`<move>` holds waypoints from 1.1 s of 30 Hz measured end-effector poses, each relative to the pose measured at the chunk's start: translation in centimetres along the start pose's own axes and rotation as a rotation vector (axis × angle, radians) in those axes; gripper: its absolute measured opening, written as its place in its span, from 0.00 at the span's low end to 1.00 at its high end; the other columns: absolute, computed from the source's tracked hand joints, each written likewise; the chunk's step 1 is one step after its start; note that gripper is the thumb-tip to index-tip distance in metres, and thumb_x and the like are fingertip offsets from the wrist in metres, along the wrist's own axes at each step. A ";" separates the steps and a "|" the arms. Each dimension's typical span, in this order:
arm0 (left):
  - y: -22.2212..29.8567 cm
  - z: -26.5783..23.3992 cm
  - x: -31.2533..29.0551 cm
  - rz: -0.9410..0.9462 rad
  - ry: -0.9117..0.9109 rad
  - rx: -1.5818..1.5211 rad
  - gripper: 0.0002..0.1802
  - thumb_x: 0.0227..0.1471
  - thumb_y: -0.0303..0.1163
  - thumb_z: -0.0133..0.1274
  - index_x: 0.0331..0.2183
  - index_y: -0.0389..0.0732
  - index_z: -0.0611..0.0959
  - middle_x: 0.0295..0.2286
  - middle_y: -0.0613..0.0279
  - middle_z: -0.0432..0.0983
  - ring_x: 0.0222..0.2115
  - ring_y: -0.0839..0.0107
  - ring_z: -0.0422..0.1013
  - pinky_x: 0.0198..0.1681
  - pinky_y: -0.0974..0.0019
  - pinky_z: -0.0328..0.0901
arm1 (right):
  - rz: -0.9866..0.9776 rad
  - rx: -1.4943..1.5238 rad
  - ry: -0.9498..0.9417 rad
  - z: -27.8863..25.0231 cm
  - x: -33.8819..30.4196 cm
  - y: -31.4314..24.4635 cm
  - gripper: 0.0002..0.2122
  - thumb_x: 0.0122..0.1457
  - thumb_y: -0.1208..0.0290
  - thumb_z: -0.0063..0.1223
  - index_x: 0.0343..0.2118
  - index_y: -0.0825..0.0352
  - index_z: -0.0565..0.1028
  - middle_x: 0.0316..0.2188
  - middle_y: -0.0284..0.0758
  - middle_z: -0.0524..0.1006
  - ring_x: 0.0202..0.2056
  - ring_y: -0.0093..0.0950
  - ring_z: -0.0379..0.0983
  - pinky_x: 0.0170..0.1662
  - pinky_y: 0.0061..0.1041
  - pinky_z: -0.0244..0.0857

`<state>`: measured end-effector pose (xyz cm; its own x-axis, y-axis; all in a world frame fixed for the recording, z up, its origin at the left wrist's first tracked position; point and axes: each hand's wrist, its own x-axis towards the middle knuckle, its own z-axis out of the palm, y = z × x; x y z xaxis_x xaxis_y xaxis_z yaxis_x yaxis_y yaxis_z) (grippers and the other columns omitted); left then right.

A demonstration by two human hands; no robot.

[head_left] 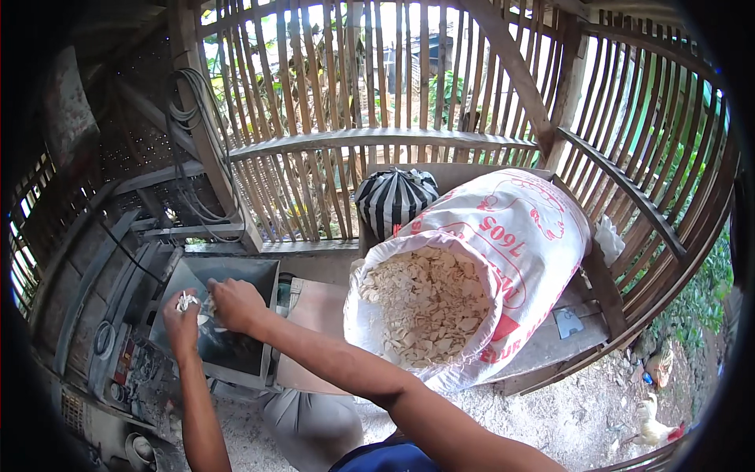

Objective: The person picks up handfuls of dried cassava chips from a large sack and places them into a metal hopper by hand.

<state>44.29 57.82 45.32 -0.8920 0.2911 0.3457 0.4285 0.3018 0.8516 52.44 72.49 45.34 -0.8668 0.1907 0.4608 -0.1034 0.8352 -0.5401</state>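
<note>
Both of my hands are over a square metal hopper on the left. My left hand is closed around some pale, flaky pieces, which show between its thumb and fingers. Just to its right, my right hand is curled with the knuckles up, and whatever it may hold is hidden beneath it. A few whitish bits appear inside the hopper below the hands. To the right, a large white sack with red print leans on its side, its mouth open and full of dry, pale chips.
A pinkish board lies between hopper and sack. Below it stands a tied grey sack. A black-and-white striped bag sits behind the white sack. Coiled cable hangs on a post. A white chicken is at lower right. Slatted walls surround the space.
</note>
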 end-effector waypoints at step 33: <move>-2.1 -0.7 0.7 0.129 -0.059 0.222 0.10 0.46 0.25 0.56 0.33 0.31 0.82 0.25 0.53 0.77 0.23 0.66 0.73 0.28 0.60 0.68 | -0.103 -0.114 0.026 -0.5 -1.2 -1.8 0.07 0.48 0.70 0.59 0.29 0.67 0.79 0.35 0.46 0.80 0.38 0.44 0.78 0.40 0.40 0.71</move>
<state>42.71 56.78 44.03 -0.8211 0.3906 0.4163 0.5647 0.4490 0.6925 53.94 71.02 46.10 -0.8414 0.1134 0.5285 -0.1337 0.9037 -0.4068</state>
